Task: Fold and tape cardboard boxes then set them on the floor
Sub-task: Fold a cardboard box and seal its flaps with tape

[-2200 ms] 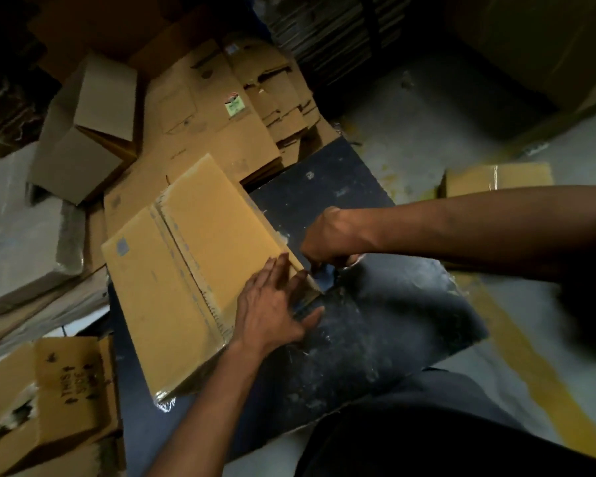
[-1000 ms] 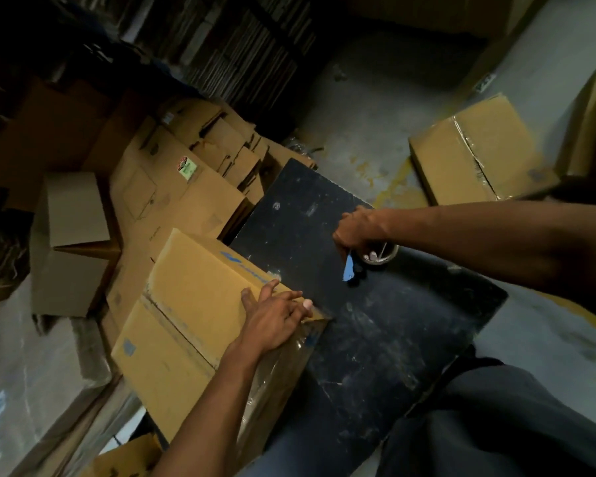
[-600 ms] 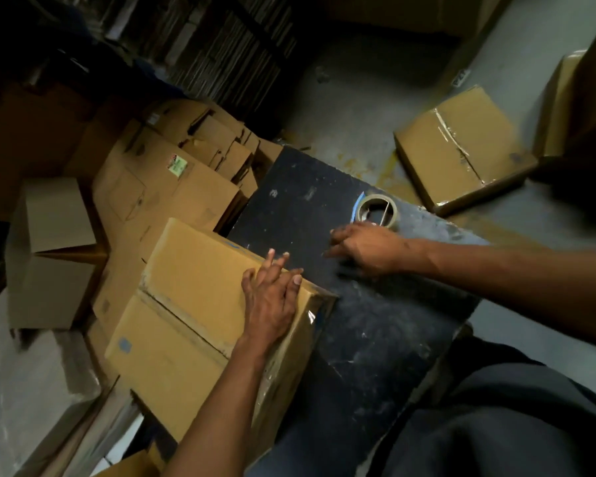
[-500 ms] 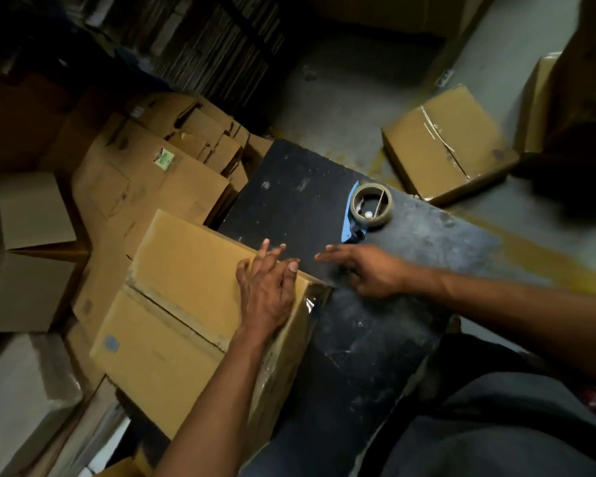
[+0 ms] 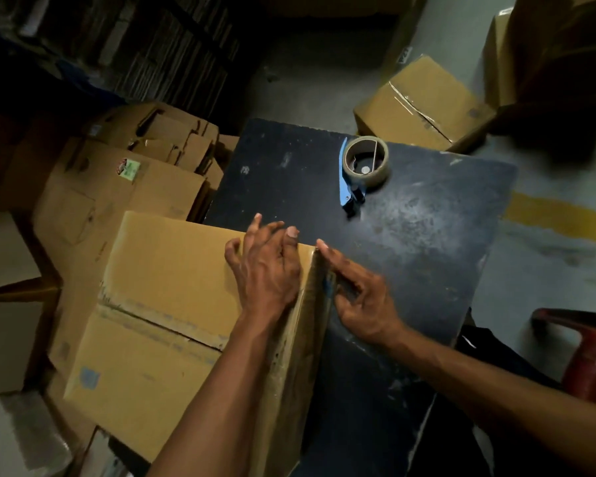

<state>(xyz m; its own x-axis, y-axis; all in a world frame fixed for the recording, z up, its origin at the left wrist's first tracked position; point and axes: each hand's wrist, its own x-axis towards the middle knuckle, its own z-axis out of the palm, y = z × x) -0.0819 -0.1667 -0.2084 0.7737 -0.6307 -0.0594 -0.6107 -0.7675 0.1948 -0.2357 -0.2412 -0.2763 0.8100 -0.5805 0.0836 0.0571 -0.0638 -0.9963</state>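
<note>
The cardboard box (image 5: 172, 304) sits on the left part of the desk (image 5: 410, 263), overhanging its left edge, flaps closed on top with a rough seam running across; its lower corner is cut off by the left forearm, and its near side wall, glossy with what looks like clear tape, falls into shadow where detail is lost. The left hand (image 5: 267, 270) lies flat on the box top at its right edge, fingers straight and spread, so its grip is wide and presses rather than holds. The right hand (image 5: 362, 297) rests against the box's right side wall, index finger stretched up to the top corner, the other fingers loosely bent; its grip closes round nothing that can be made out. The desk is a matte black board, scuffed and dusted with pale marks. Farther back on it lies a tape roll (image 5: 367, 161), a tan ring in a blue-handled dispenser. On the grey floor beyond stands a taped box (image 5: 424, 101), square and smooth. To the left, flattened cartons (image 5: 124, 180) lie stacked, their far ends lost in darkness. A red stool (image 5: 589, 356) is cut off at the right edge.
</note>
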